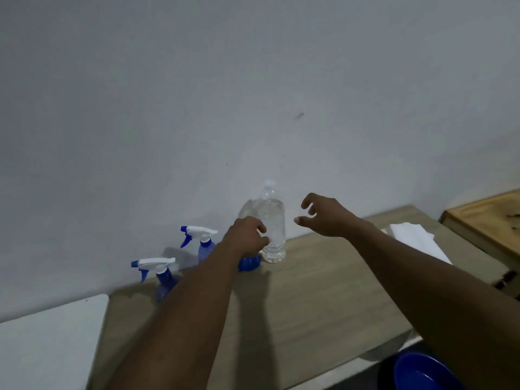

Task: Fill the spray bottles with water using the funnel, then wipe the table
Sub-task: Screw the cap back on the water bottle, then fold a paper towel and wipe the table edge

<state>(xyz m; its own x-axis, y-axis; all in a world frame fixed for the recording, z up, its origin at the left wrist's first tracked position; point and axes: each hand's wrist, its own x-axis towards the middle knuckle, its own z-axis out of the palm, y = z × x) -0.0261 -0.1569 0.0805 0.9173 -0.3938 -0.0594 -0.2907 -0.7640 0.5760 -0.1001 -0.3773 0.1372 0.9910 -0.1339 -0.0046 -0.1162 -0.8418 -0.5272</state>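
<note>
- Right under the left hand (247, 237), low against the table (323, 282), sits the blue funnel (250, 263). The fingers are curled down over it, but the hand hides the contact, so I cannot tell whether it is gripped or only covered.
- Just to the right of that hand, touching or nearly touching its knuckles, stands the water bottle (273, 229): clear, upright, long axis vertical, white cap on, water reaching high up its body.
- The right hand (323, 218) hovers on the bottle's other side, fingers spread and curved, empty, level with the bottle's upper half. The bottle lies to its left, close but apart. My read: this is the hand placed to take the bottle, closing from the side around the body.
- To the left of the left forearm stand two spray bottles: the far spray bottle (205, 243) and the near spray bottle (163, 280), both upright, blue bodies, white trigger heads screwed on. Their fill level is too hard to read here.
- Those heads look like they must come off before any funnel goes in.
- Well off to the right of the right hand lies a white cloth (413, 237), flat on the table, waiting for the wipe.
- Below the table edge, bottom right, shows a blue basin (419, 372).
</note>
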